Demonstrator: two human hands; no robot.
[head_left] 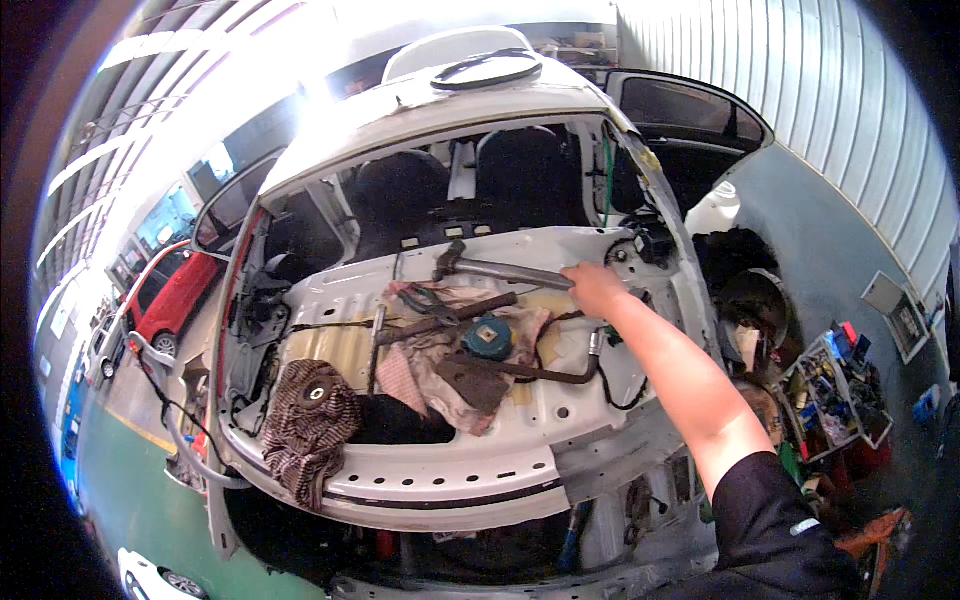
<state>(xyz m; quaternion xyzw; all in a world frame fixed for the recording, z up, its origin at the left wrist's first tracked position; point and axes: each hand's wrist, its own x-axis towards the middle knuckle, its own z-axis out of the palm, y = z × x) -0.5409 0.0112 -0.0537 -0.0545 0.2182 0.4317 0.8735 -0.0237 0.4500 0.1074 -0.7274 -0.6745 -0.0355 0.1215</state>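
My right hand (597, 288) reaches over the stripped rear of a white car body (500, 455) and is closed round the handle end of a hammer (510, 272). The hammer's dark head points left. Below it, on a pinkish rag (410, 375), lie a teal round object (487, 338), a dark flat block (472, 384), pliers (428, 302), a dark bar (445, 319) and a bent metal rod (560, 376). A thin metal rod (376, 350) stands out at the rag's left edge. My left hand is out of view.
A striped cloth (312, 425) with a small disc on it lies at the panel's front left. Right of the car is a rack of tools (835, 395). The car's right door (690, 120) stands open. A red car (175, 295) is parked at the left.
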